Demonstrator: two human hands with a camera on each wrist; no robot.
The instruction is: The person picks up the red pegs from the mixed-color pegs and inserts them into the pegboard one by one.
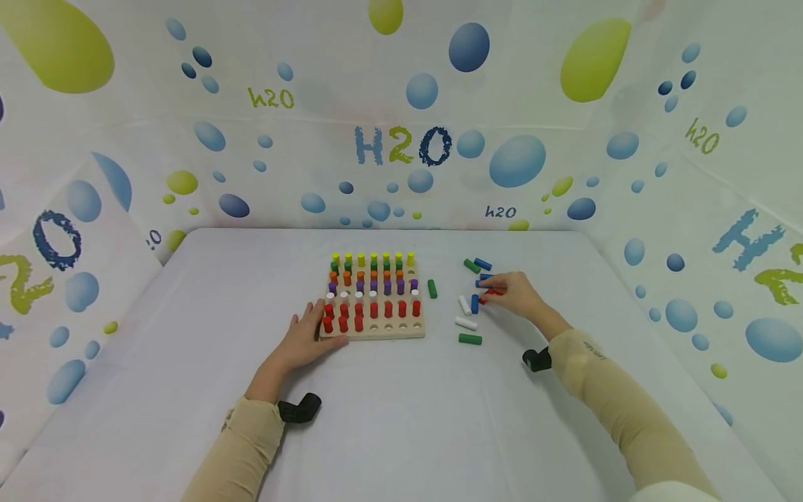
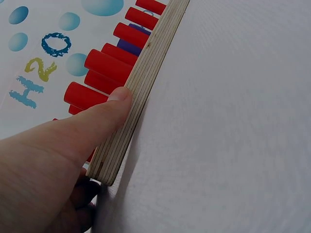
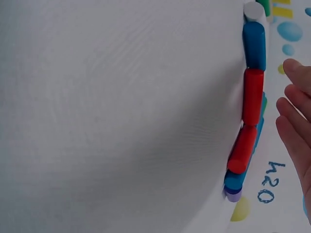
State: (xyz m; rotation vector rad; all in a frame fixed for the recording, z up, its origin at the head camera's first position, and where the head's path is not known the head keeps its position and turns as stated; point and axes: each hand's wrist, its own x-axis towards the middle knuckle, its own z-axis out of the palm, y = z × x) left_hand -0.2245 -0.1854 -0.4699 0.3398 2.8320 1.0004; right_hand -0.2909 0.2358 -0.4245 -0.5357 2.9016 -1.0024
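A wooden pegboard (image 1: 392,335) carries rows of yellow, green, orange, purple, white and red pegs. Its front row has three red pegs (image 1: 343,324) at the left and bare holes to the right. My left hand (image 1: 303,339) holds the board's front left corner; the thumb (image 2: 119,97) lies against the front edge, the other fingers along the left side. Over the loose pegs right of the board, my right hand (image 1: 517,293) hovers with nothing in its fingers. Below these fingers lie two red pegs (image 3: 252,97) and a blue peg (image 3: 255,46).
Loose white pegs (image 1: 465,323) and a green peg (image 1: 470,339) lie nearer me. Farther back are another green peg (image 1: 472,265) and a blue peg (image 1: 482,263). One green peg (image 1: 432,288) lies close to the board's right side. A white cloth covers the table (image 1: 401,418).
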